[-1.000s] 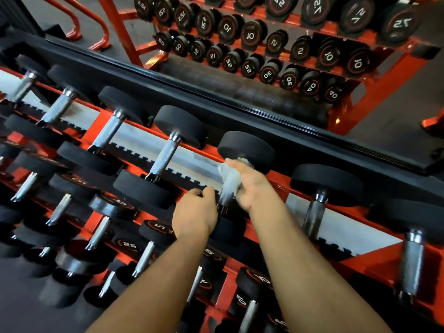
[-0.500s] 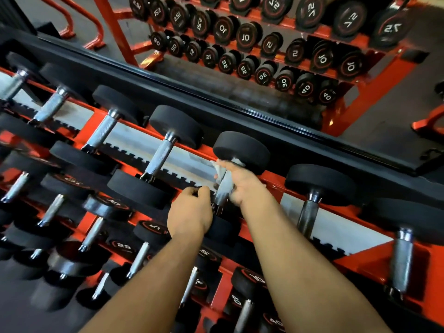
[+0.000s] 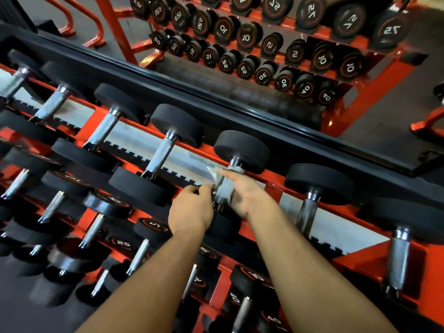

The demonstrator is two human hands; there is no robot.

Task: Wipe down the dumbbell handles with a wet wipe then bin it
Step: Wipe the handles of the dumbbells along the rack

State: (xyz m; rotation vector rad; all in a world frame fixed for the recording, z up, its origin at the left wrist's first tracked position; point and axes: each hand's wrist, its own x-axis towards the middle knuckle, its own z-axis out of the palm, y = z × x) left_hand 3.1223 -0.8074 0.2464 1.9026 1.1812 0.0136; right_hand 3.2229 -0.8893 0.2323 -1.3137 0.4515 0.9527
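A dumbbell with black rubber heads lies on the top tier of the orange rack (image 3: 272,189); its far head (image 3: 242,150) points away from me. A white wet wipe (image 3: 213,173) is draped round its steel handle (image 3: 224,191). My right hand (image 3: 247,195) lies along the handle's right side and holds the wipe against it, with the fingertips near the far collar. My left hand (image 3: 192,210) is curled at the handle's near end, gripping the dumbbell by its near head (image 3: 223,227), which it partly hides.
Neighbouring dumbbells sit close on both sides, one handle to the left (image 3: 161,155) and one to the right (image 3: 306,212). Lower tiers hold several smaller dumbbells (image 3: 153,227). A black ledge (image 3: 216,102) runs behind the rack, with a mirror (image 3: 264,44) above it.
My right hand has loosened from a full grip and now lies flatter along the handle, with more of the wrapped wipe showing. My left hand stays at the near end.
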